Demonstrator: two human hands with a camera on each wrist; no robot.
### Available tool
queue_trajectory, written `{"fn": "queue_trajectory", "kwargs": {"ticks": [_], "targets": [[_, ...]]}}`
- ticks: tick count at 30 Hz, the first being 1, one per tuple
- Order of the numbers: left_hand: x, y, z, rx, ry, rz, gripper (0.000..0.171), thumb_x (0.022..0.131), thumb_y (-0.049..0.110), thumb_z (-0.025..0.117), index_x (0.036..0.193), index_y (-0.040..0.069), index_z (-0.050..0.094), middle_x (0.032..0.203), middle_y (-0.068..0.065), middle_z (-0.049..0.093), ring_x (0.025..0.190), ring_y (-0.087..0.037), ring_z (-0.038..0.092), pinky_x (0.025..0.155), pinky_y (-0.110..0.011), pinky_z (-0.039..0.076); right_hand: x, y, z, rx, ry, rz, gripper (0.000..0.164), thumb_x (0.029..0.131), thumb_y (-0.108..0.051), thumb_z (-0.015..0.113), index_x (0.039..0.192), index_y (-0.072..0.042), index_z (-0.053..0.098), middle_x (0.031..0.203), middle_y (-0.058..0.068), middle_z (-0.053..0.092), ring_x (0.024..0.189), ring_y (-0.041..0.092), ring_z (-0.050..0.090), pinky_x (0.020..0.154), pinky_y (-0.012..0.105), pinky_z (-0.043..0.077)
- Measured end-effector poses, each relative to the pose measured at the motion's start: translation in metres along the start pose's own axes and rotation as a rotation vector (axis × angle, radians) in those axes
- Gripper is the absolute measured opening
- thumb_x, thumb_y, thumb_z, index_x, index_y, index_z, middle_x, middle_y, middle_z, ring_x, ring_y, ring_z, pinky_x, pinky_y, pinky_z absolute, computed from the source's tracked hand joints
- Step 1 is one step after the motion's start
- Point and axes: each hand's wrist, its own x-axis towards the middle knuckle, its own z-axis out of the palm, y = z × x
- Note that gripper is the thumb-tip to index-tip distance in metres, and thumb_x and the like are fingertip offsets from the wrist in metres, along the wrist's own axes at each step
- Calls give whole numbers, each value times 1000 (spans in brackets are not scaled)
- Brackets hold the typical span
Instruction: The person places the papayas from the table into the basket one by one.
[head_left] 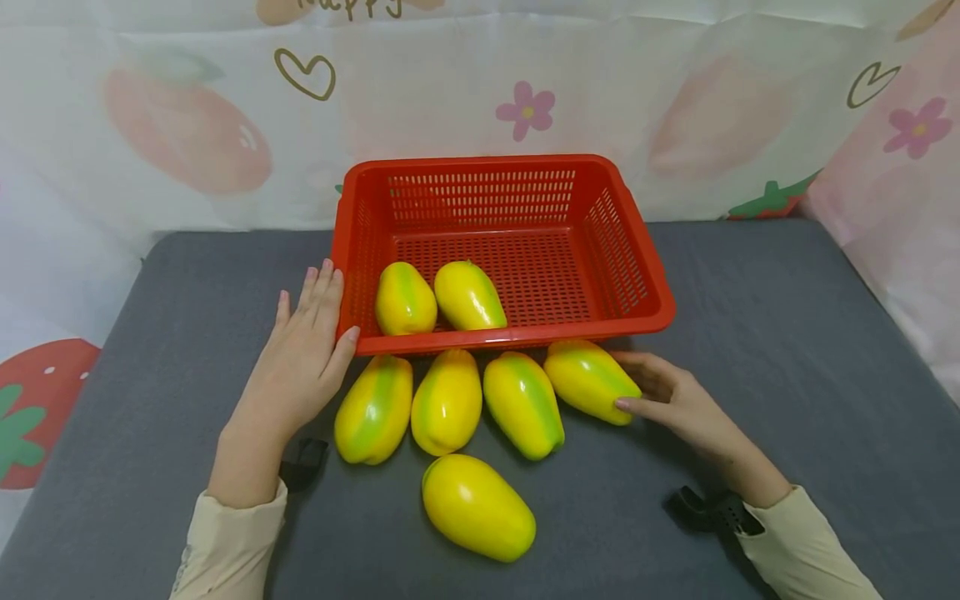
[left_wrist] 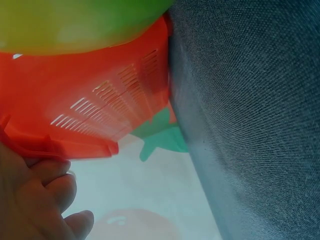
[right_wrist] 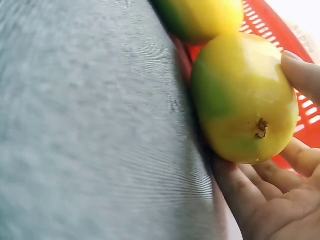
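Note:
My left hand [head_left: 300, 358] rests along the left rim of a red plastic basket [head_left: 510, 336], its fingers straight and its thumb at the front corner. In the left wrist view its fingertips [left_wrist: 62, 190] lie against the basket's edge. My right hand [head_left: 686, 408] holds a yellow-green papaya [head_left: 592, 382] in front of the basket's right part, thumb on the near side and fingers beyond. The right wrist view shows this papaya [right_wrist: 245, 100] between thumb and fingers, its brown stem scar facing the camera. Two papayas [head_left: 405, 300] lie inside the basket at the front left.
Beside the held papaya, three more papayas [head_left: 446, 402] stand in a row against the basket's front. Another papaya [head_left: 478, 508] lies nearer on the grey tablecloth [head_left: 750, 333]. Behind the basket hangs a printed cloth [head_left: 450, 92]. Each wrist wears a black strap [head_left: 712, 510].

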Motion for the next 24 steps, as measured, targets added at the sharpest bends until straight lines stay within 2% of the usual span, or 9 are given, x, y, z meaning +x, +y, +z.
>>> {"fn": "queue_trajectory", "kwargs": {"ticks": [5, 12, 19, 24], "targets": [[-1, 0, 0, -8, 10, 8, 65, 100, 27, 39, 150, -1, 8, 157, -14, 4, 144, -29, 1, 112, -53, 0, -3, -6, -12, -9, -23, 35, 50, 90, -3, 61, 136, 3, 43, 133, 8, 52, 115, 10, 53, 88, 22, 47], [-1, 0, 0, -8, 10, 11, 65, 100, 28, 38, 150, 0, 8, 157, -13, 3, 144, -28, 0, 113, -53, 0, -11, -12, -33, -81, -28, 149, 50, 91, -12, 62, 137, 0, 44, 133, 7, 53, 112, 8, 55, 85, 23, 48], [0, -1, 1, -17, 22, 20, 65, 100, 27, 39, 150, -1, 9, 157, -14, 5, 144, -28, 1, 113, -53, 0, -17, -11, -52, -109, -59, 152, 48, 93, -12, 59, 139, -5, 45, 132, 3, 54, 111, 10, 54, 83, 24, 48], [-1, -1, 1, -18, 22, 18, 66, 99, 27, 39, 150, -1, 8, 157, -14, 5, 144, -29, 2, 113, -53, 0, -21, -12, -62, -113, -47, 159, 47, 94, -12, 57, 139, -5, 45, 131, 1, 55, 111, 10, 54, 84, 23, 47]]}}
